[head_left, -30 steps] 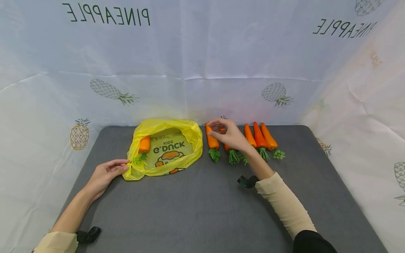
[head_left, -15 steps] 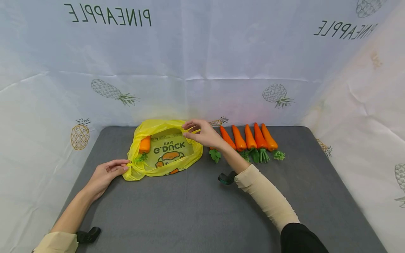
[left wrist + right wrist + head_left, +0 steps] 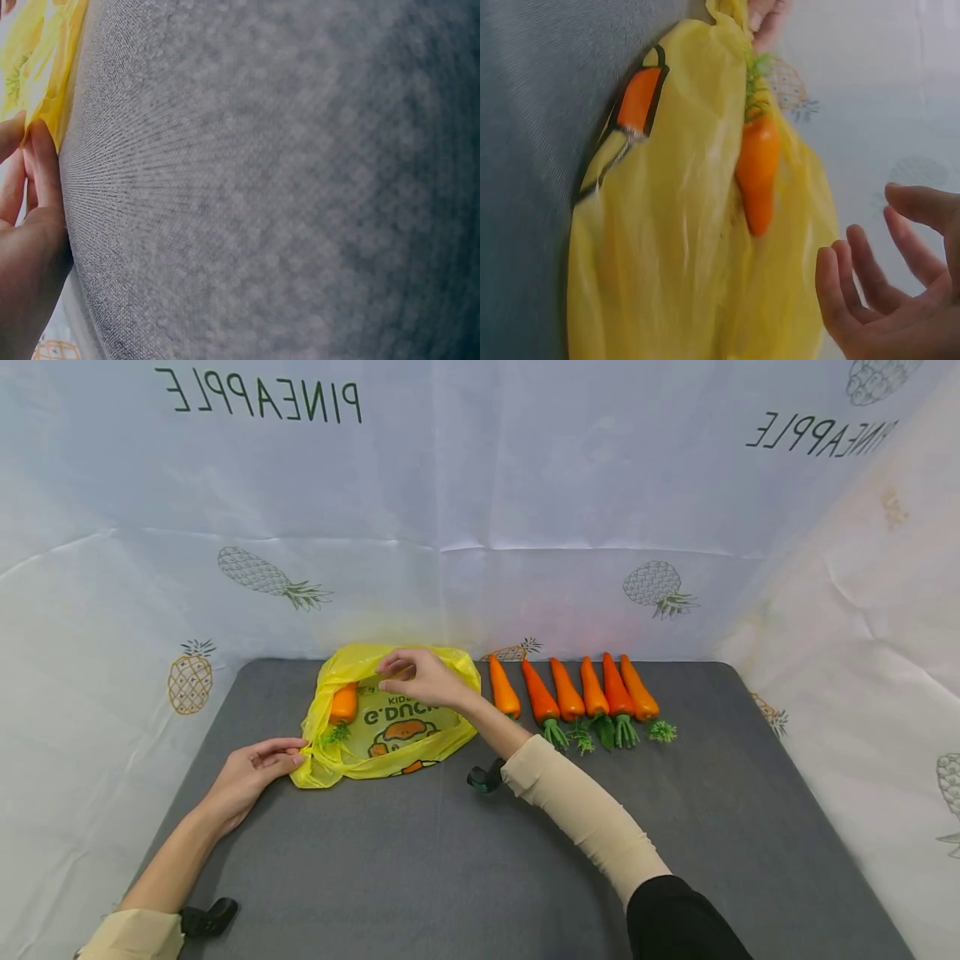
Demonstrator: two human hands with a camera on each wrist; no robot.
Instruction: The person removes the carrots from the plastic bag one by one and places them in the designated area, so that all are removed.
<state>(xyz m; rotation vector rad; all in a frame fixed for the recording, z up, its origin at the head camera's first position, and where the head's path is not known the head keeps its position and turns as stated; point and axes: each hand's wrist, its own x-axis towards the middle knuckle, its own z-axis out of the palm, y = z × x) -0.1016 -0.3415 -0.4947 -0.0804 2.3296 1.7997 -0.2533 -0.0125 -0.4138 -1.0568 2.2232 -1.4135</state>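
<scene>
A yellow plastic bag with duck print lies at the left of the table, its mouth spread wide. Inside it, at the left, is one orange carrot with a green top. At the bag's near left corner my left hand pinches the plastic between thumb and fingers; the left wrist view shows this grip on the bag too. My right hand hovers over the bag's mouth, fingers loosely bent. In the right wrist view that hand holds nothing and is apart from the carrot.
To the right of the bag, several carrots lie in a row along the back of the grey table, green tops towards me. A white cloth with pineapple drawings hangs behind and at the sides.
My right hand has moved left from above the row of carrots to above the bag's mouth, uncovering the carrots behind it. The left hand stays on the bag's corner.
</scene>
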